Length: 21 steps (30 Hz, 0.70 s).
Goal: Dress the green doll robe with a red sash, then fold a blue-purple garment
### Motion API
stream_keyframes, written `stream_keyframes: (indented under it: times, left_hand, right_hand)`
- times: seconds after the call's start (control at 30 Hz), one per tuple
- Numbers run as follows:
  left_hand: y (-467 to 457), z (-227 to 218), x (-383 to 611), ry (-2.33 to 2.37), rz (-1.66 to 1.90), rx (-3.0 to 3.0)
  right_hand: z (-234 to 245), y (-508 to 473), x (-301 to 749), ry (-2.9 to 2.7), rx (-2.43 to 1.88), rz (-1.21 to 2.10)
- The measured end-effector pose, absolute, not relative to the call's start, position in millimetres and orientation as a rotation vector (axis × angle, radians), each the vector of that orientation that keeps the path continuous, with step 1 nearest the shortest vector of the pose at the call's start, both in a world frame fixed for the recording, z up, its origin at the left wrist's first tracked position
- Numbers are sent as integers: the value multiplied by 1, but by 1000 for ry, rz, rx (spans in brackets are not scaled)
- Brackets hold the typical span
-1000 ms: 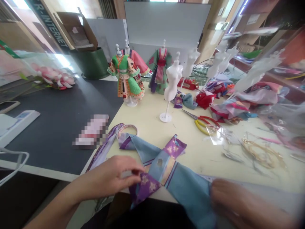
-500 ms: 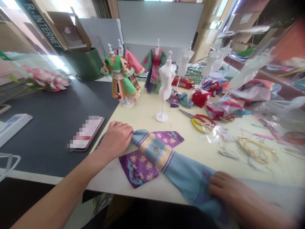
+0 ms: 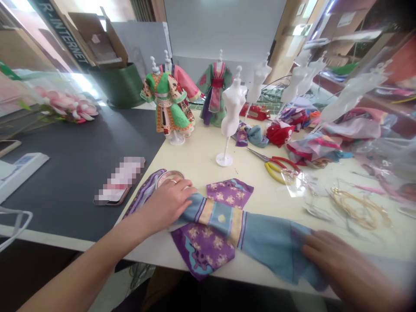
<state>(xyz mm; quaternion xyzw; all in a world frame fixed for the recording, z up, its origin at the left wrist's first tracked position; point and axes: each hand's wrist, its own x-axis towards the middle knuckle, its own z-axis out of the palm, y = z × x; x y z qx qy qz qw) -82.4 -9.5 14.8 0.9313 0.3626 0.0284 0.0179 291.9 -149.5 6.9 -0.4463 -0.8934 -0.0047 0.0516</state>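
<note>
left hand (image 3: 167, 203) and right hand (image 3: 338, 264) on blue doll garment (image 3: 260, 238)

On the cream worktable (image 3: 198, 158), a doll-sized green and orange dress on a white stand (image 3: 167, 102) stands near a bare white dress form (image 3: 232, 106), with red-and-yellow-handled scissors (image 3: 276, 162) and tangled gold wire (image 3: 357, 209) lying to the right. A phone (image 3: 118, 181), its screen pixelated, lies on the adjoining dark mat (image 3: 74, 173), beyond which sit pink artificial flowers (image 3: 69, 106).
</note>
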Motion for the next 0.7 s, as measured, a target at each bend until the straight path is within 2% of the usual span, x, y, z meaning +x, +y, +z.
stream_keyframes:
  times: [0.1, 0.23, 0.47, 0.7]
  left_hand:
    - [-18, 7, -76, 961, -53, 2850]
    - [-22, 8, -77, 962, -164, 2668]
    - [7, 4, -47, 1158, 161, 2492]
    - [31, -12, -9, 1157, 267, 2447]
  right_hand:
    - [-1, -154, 307, -2705, -1427, -4]
    - [-3, -159, 314, -2709, -1430, -41]
    - [0, -160, 302, -2672, -1433, -65]
    - [-1, -163, 299, -2658, -1476, -87]
